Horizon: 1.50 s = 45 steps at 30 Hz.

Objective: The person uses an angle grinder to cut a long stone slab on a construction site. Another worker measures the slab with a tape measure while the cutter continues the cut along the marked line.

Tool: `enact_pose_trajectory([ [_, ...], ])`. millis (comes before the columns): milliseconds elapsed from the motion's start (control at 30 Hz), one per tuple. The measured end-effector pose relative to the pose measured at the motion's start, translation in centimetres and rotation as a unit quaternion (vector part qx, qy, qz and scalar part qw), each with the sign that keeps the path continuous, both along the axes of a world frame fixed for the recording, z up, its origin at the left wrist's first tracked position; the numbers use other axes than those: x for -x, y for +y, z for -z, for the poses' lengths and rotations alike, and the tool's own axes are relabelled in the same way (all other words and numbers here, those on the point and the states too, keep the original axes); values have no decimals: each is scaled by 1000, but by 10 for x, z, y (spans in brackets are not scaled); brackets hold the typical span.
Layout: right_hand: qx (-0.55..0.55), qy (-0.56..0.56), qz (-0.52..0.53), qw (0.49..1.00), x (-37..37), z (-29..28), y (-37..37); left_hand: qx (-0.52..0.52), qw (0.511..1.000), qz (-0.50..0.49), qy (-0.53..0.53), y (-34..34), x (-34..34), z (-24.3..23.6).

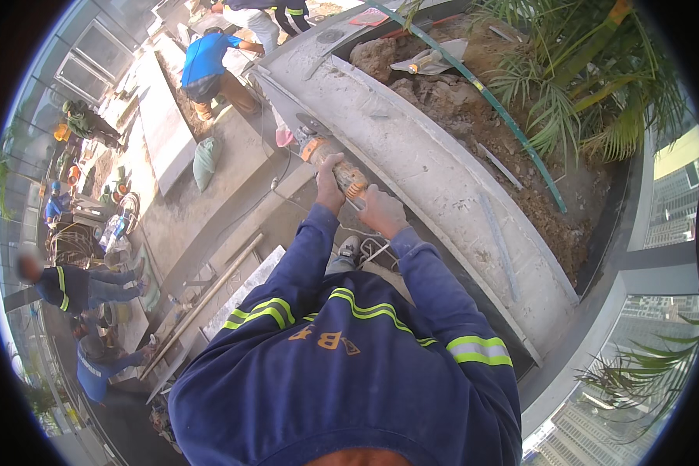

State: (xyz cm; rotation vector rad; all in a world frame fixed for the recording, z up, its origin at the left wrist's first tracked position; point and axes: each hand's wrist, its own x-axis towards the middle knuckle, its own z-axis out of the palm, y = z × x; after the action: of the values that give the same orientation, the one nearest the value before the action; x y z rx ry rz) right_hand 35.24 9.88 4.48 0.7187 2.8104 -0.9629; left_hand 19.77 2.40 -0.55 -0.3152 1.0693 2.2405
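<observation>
An orange, dust-covered angle grinder (352,180) is held out in front of me in both hands. My left hand (330,185) is wrapped round its body near the head. Behind it, my right hand (382,211) grips the rear end. The grinder's dark disc (312,124) is at the edge of a pale curved concrete ledge (443,167); whether it touches the ledge I cannot tell. A small pink thing (285,137) is just left of the disc. A cable (275,184) runs along the ground to the left of the tool.
Right of the ledge lies a soil bed (450,101) with a palm (582,85) and a green strip (512,132). A worker in a blue shirt (208,66) bends over ahead. Several others work at left, near a green sack (205,165), a long slab (163,128) and poles (206,303).
</observation>
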Motion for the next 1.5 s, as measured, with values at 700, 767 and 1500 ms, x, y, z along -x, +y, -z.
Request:
enact_pose_trajectory([
  [700, 3, -12, 5, 1000, 10, 2, 2, -8, 1000, 20, -1, 4, 13, 7],
  [767, 6, -8, 7, 1000, 5, 1, 1, -7, 1000, 19, -2, 2, 8, 5],
  [1500, 3, -2, 21, 1000, 12, 1, 0, -9, 1000, 21, 6, 5, 16, 8],
])
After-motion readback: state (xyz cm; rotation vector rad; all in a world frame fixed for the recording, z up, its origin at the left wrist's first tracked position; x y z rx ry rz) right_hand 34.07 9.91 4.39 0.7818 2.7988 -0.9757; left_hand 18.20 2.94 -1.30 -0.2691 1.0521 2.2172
